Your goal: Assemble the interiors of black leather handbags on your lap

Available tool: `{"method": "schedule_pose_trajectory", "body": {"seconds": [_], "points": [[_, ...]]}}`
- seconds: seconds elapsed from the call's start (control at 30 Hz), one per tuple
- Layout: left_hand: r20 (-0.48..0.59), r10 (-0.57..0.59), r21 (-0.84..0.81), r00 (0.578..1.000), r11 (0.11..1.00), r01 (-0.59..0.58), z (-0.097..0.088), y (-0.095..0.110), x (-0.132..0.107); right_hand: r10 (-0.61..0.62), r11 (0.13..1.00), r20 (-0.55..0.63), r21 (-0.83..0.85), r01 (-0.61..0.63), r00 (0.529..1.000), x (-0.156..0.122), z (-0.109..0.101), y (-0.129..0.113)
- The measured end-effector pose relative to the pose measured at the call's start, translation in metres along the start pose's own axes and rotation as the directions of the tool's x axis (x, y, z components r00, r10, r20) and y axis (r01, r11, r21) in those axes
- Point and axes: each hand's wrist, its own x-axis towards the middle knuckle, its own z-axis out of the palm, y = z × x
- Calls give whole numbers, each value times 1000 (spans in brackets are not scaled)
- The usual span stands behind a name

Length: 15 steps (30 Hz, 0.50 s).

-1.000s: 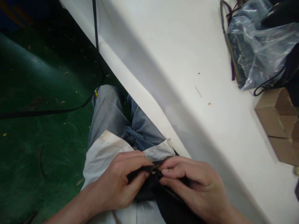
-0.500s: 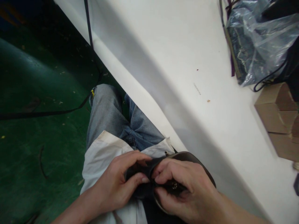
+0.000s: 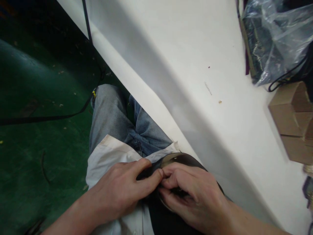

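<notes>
Both hands work in my lap, below the edge of a white table [image 3: 195, 58]. My left hand [image 3: 122, 192] pinches a black strap [image 3: 149, 169] between thumb and fingers. My right hand [image 3: 193, 192] is closed on the same dark piece, where the strap curves into a looped band [image 3: 181, 158] with a lighter inner face. The fingertips of the two hands touch. A small metal part under my right fingers is mostly hidden. Black fabric [image 3: 168, 222] lies beneath them over my white shirt and jeans [image 3: 114, 114].
A clear plastic bag [image 3: 274, 36] with dark goods lies at the table's far right, a black cord [image 3: 286, 78] beside it. Brown cardboard boxes [image 3: 293, 120] stand at the right edge. A black strap [image 3: 44, 117] runs over the green floor on the left.
The strap went from straight between my hands to a curved loop. My right hand curled tighter round it, and both hands shifted slightly up and closer together.
</notes>
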Motion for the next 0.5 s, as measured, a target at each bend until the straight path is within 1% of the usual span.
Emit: {"method": "schedule_pose_trajectory", "body": {"seconds": [0.07,0.17,0.33,0.4,0.5], "points": [[2,18,24,1000,1000,-18,-1,-1,2,18,1000,-14,-7,-18,1000,-1,0,0],[-12,17,-1,1000,1000,-17,-4,-2,6,23,999,-26,-23,-23,999,-5,1,-2],[-123,35,-182,992,982,-57,-9,-5,10,25,1000,-22,-1,-25,999,-9,3,-3],[-147,9,-259,989,965,-47,-9,-6,11,24,1000,-24,4,-24,999,-9,3,-3],[-149,-46,-388,988,922,-16,-7,-5,12,32,999,-1,-27,-32,999,-8,2,-2]]}}
